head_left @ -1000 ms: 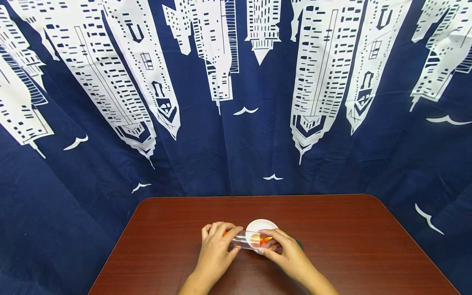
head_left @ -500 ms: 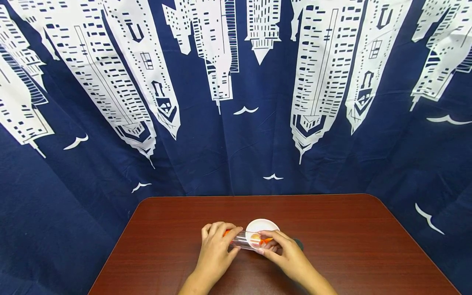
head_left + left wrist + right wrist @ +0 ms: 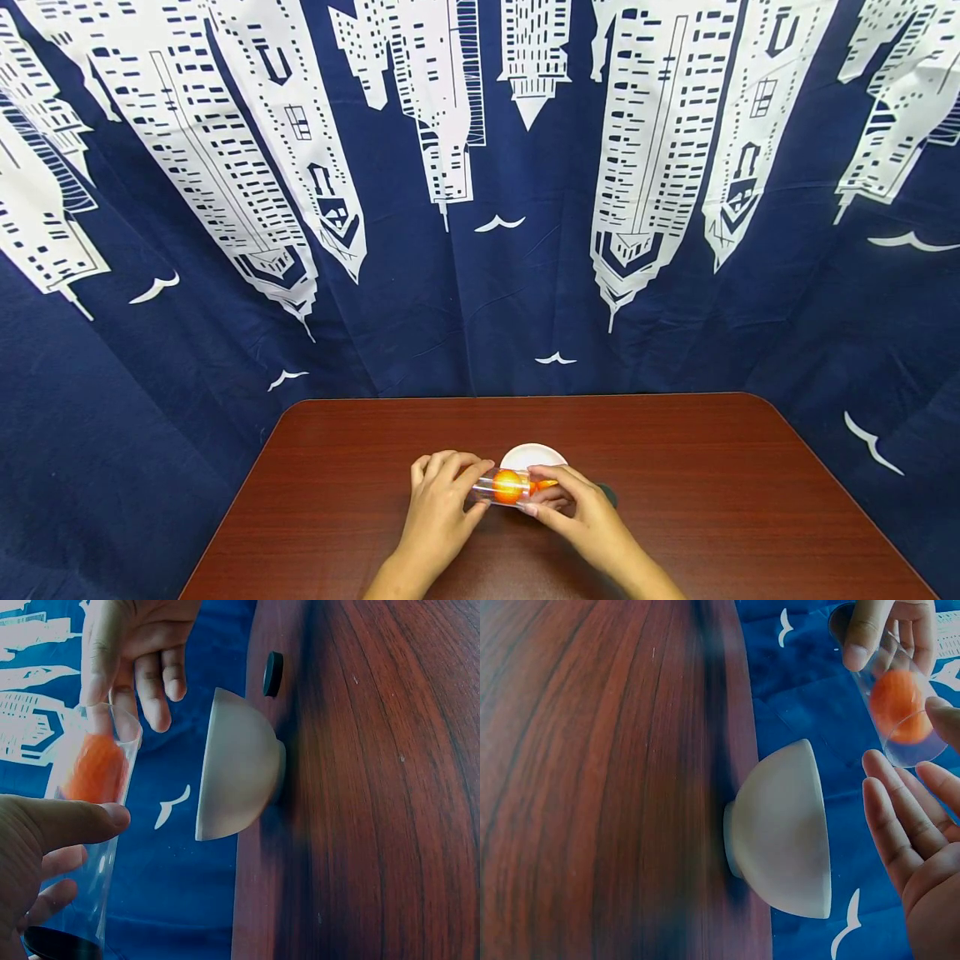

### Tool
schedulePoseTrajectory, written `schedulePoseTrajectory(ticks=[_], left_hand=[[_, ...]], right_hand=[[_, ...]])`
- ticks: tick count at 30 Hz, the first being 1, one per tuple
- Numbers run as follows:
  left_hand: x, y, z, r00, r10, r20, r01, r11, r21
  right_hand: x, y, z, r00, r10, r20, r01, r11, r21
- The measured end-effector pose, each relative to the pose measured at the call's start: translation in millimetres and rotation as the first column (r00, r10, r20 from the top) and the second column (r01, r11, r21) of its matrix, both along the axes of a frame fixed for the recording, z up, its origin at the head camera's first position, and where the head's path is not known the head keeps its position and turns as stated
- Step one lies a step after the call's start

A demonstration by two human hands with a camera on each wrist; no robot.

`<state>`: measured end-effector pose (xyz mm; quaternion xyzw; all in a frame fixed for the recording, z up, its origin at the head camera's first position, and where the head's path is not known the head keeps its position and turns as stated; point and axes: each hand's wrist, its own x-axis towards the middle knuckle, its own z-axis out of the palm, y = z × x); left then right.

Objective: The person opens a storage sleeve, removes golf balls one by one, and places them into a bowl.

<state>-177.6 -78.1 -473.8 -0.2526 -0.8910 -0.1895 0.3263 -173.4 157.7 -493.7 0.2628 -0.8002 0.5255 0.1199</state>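
A clear plastic tube (image 3: 483,486) lies almost level above the table, an orange ball (image 3: 507,487) inside it. My left hand (image 3: 441,500) grips the tube around its left part, thumb in front, near the dark cap (image 3: 64,943) on that end. At the uncapped right end, my right hand (image 3: 581,504) holds the rim between thumb and index finger, while its other fingers (image 3: 891,825) extend below the mouth. A small orange patch shows between the right fingers in the head view; I cannot tell what it is. Just behind the tube stands a white bowl (image 3: 532,454), partly hidden.
The bowl (image 3: 784,832) is upright on the brown wooden table (image 3: 360,442). A dark round lid (image 3: 274,673) rests on the table to the right of the bowl. A navy cloth (image 3: 420,333) with white skyline prints hangs behind the table's far edge.
Inside the tube, the orange ball has come out from under my left hand and moved right, toward the uncapped end. Both hands have stayed almost still.
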Motion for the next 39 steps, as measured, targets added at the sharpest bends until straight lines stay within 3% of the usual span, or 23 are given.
schedulePoseTrajectory(ticks=[26,31,39], left_hand=[[-3.6,0,-8.9,0.999,0.016,-0.039,-0.014,0.998,0.06],[-3.3,1,-10.3,0.999,0.03,-0.034,-0.026,0.995,0.091],[-3.0,1,-14.2,0.998,0.06,0.004,-0.06,0.992,0.113]], right_hand=[[-1.1,-2,-1.6,0.998,0.047,0.045,-0.041,0.992,-0.121],[-2.7,-3,0.1,0.998,0.052,0.031,-0.046,0.987,-0.156],[-5.0,-2,4.3,0.998,0.004,-0.065,-0.012,0.991,-0.137]])
